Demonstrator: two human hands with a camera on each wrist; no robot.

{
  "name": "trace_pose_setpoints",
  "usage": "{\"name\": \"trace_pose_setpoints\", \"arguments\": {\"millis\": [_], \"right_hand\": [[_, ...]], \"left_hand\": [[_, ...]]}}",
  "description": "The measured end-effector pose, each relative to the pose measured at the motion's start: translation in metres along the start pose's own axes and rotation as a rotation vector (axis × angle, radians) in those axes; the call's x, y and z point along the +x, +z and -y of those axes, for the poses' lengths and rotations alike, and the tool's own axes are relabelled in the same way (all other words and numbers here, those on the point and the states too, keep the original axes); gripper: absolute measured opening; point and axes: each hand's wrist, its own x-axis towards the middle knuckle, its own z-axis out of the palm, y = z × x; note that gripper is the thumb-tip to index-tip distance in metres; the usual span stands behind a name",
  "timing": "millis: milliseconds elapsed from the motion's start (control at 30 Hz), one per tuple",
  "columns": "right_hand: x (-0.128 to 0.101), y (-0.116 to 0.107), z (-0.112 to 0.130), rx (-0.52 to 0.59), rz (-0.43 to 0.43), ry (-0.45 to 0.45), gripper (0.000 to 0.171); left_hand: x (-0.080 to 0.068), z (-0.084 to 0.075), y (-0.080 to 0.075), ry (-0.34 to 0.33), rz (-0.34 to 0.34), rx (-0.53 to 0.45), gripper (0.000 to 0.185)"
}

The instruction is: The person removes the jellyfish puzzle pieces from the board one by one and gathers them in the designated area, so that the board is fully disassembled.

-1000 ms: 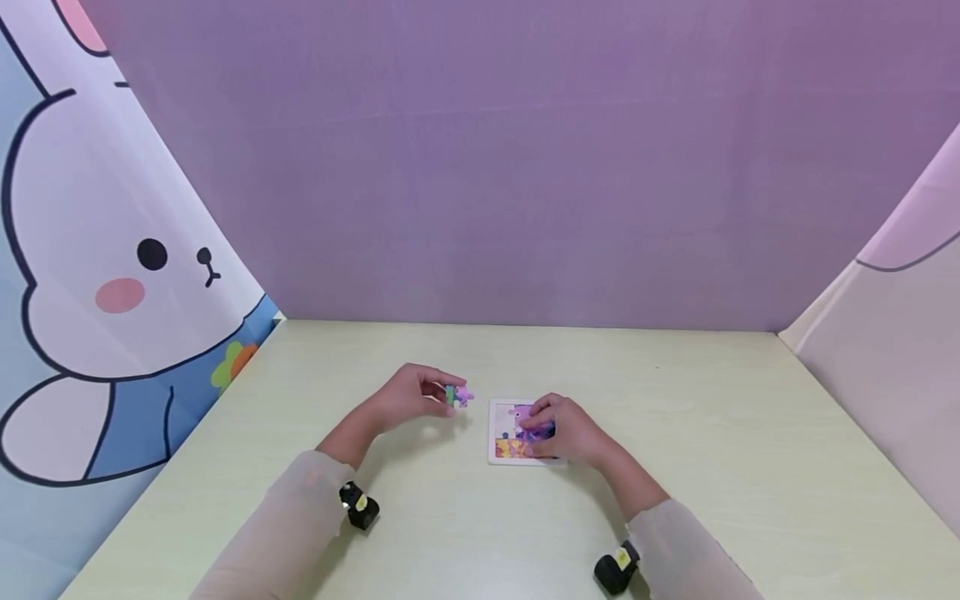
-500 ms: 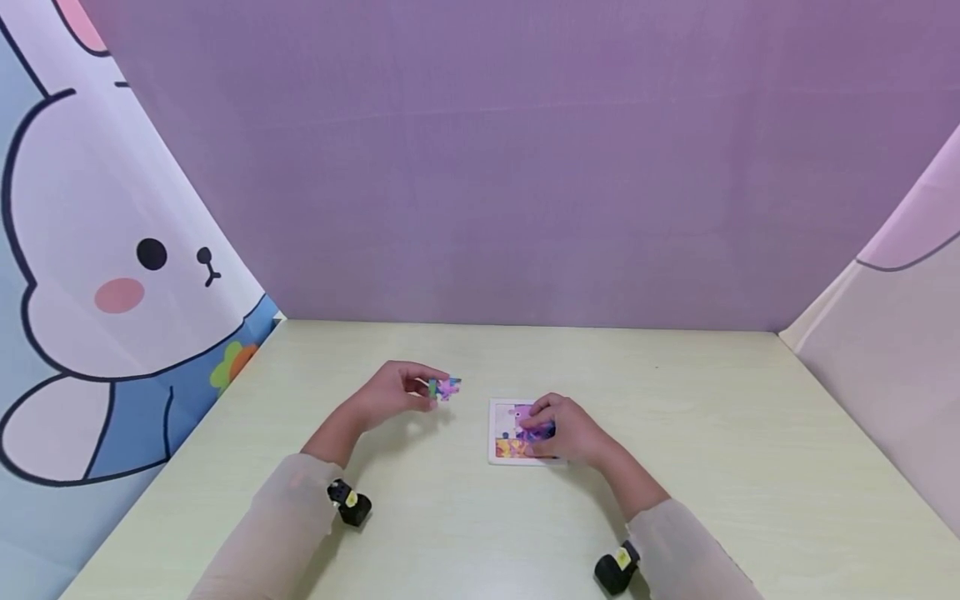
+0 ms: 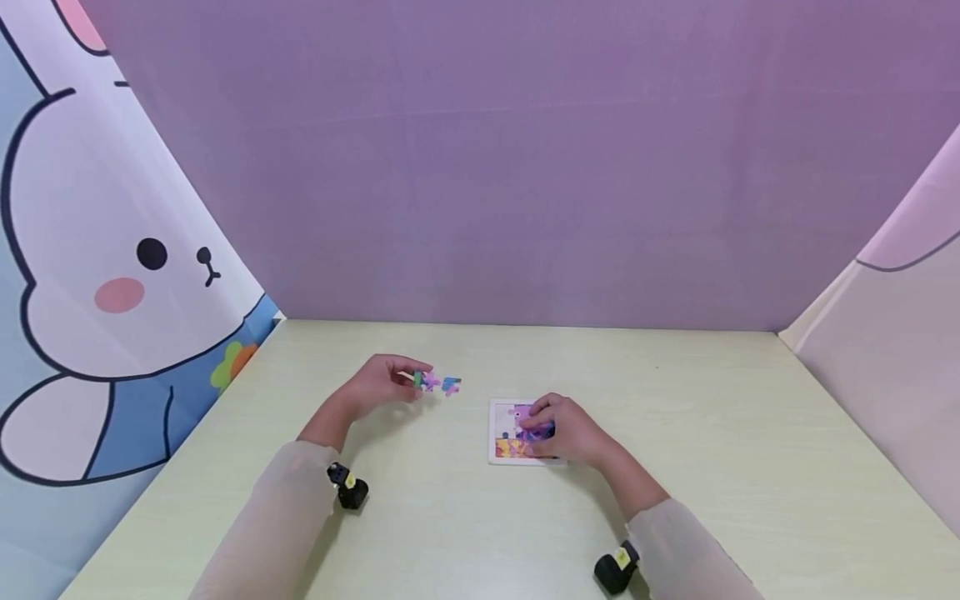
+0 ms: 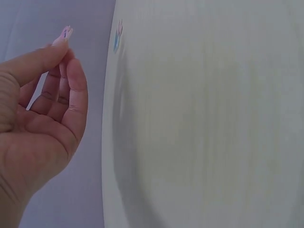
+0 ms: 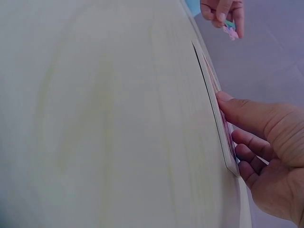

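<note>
Two loose puzzle pieces [image 3: 438, 383], one puzzle board [image 3: 498, 429].

- Both arms wear long, thin sleeves [image 3: 277, 517] of a pale, beige-pink, slightly sheer cloth that end at the wrists.
- A small black camera unit [image 3: 347, 487] with a yellow-white mark sits under the left wrist.
- A like black unit [image 3: 617, 568] with a yellow tag sits at the right wrist.
- Both hands are bare.
</note>
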Motion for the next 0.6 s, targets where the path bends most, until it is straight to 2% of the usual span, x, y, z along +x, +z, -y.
{"name": "trace_pose_setpoints", "arguments": {"millis": [133,333,600], "right_hand": [[0.000,0.000,-0.001,0.005,0.001,0.003,0.035],[0.000,0.000,-0.002,0.005,0.002,-0.003,0.035],[0.000,-0.001,-0.002,0.016,0.003,0.005,0.035]], "left_hand": [[0.004,0.003,-0.004,-0.031,-0.016,0.003,0.041],[0.013,0.009,-0.006,-0.042,-0.023,0.015,0.040],[0.023,0.014,-0.005,-0.047,-0.030,0.103,0.040]]}}
